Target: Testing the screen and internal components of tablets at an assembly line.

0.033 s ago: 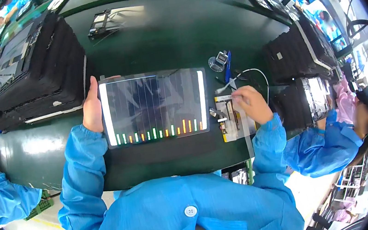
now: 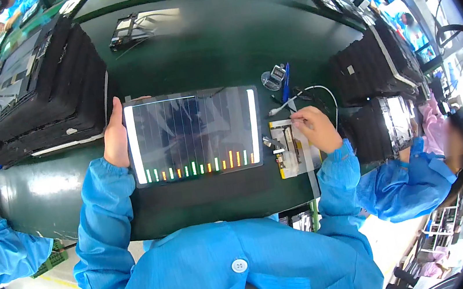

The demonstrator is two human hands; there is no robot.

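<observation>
My left hand (image 2: 115, 137) grips the left edge of a tablet screen (image 2: 195, 132), thumb up along its side. The lit screen stands wide in front of me, with white bands at both sides, thin vertical lines and short green and orange bars along the bottom. Just right of it lies a flat battery pack (image 2: 290, 163) with yellow edges and a small connector board (image 2: 273, 145) at its left. Over the pack's upper right, my right hand (image 2: 318, 130) has thumb and forefinger pinched together; what they hold, if anything, is too small to make out.
Tall stacks of black padded trays (image 2: 61, 91) with panels stand left, and more stacks (image 2: 370, 67) right. A small counter device (image 2: 277, 74), a blue pen (image 2: 286, 81) and a white cable (image 2: 317, 87) lie beyond the pack. A co-worker's blue sleeve (image 2: 401, 186) is close at right.
</observation>
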